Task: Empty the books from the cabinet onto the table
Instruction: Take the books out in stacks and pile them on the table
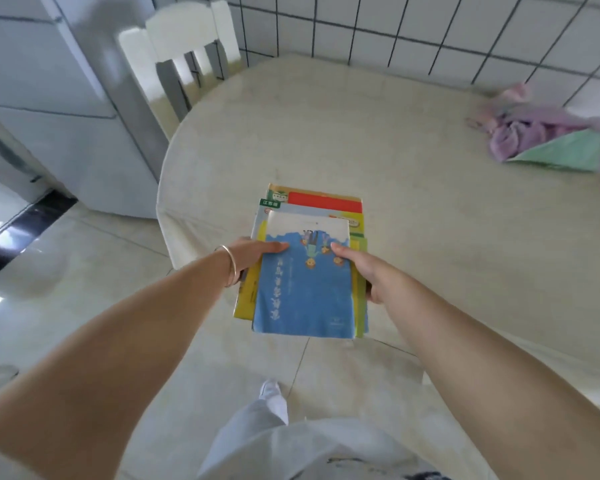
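Note:
A stack of thin books (307, 282), with a blue-covered one on top and yellow, green and red covers showing beneath, is held out over the near edge of the round cream table (378, 140). My left hand (253, 254), with a bangle at the wrist, grips the stack's left side, thumb on the blue cover. Gripping the right side is my right hand (368, 275), its thumb also on top. The stack's far half is above the tabletop and its near half hangs over the floor. The cabinet is not in view.
A crumpled purple cloth with a green cloth (548, 140) lies at the table's far right. A white chair (184, 60) stands at the table's far left, beside a white appliance (49, 98). Tiled wall runs behind the table. My leg and white shoe (272, 396) are below.

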